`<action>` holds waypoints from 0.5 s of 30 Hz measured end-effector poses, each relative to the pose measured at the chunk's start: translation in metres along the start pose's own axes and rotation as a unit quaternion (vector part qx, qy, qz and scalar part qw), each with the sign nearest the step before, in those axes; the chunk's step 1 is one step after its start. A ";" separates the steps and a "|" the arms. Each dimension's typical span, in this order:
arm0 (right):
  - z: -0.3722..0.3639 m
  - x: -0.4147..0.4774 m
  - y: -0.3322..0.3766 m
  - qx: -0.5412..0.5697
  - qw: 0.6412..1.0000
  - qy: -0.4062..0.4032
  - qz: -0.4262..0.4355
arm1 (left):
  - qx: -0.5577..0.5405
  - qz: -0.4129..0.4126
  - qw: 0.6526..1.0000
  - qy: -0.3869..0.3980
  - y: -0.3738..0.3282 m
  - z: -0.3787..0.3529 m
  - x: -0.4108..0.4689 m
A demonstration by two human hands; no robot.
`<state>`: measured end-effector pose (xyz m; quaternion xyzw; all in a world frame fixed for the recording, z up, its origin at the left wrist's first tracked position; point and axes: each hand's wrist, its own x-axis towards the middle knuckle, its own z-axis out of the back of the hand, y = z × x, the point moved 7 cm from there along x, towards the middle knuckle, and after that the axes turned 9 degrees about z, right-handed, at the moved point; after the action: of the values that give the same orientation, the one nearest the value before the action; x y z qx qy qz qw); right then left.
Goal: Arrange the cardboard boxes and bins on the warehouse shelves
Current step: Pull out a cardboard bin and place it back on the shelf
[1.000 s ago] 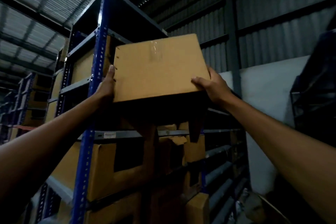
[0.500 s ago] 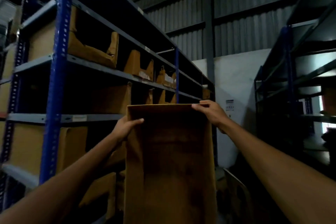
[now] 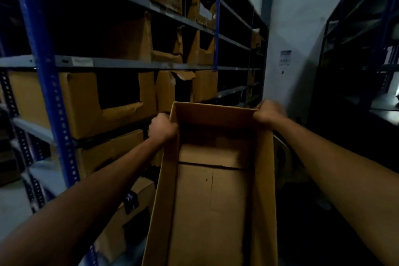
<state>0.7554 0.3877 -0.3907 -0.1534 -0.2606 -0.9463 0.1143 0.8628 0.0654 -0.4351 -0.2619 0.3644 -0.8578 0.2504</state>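
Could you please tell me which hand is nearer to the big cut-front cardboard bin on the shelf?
Left. The left hand grips the left rim of the carried box, beside that bin; the right hand grips the opposite rim, across the box.

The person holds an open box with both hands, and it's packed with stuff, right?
Not quite. The box is empty: the head view shows its bare cardboard bottom. The rest is right: the left hand and the right hand each grip its far rim.
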 end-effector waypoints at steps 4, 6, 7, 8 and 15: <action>-0.026 -0.012 0.014 0.004 0.962 0.264 0.069 | 0.049 -0.075 0.996 0.010 -0.014 -0.023 -0.013; -0.028 -0.013 0.025 0.062 0.958 0.262 0.097 | 0.053 -0.117 0.991 0.028 -0.025 -0.036 -0.020; -0.028 -0.011 0.032 0.070 0.959 0.247 0.117 | 0.057 -0.134 0.989 0.039 -0.030 -0.043 -0.023; -0.027 -0.012 0.039 0.077 0.961 0.229 0.135 | 0.060 -0.146 0.986 0.053 -0.036 -0.048 -0.026; -0.034 -0.021 0.064 0.150 0.959 0.193 0.142 | -0.016 -0.225 0.953 0.201 -0.080 -0.077 -0.047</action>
<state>0.7860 0.3188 -0.3965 0.0157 -0.3481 -0.8821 0.3170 0.8302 0.1814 -0.4331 -0.1636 0.3522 -0.9210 -0.0318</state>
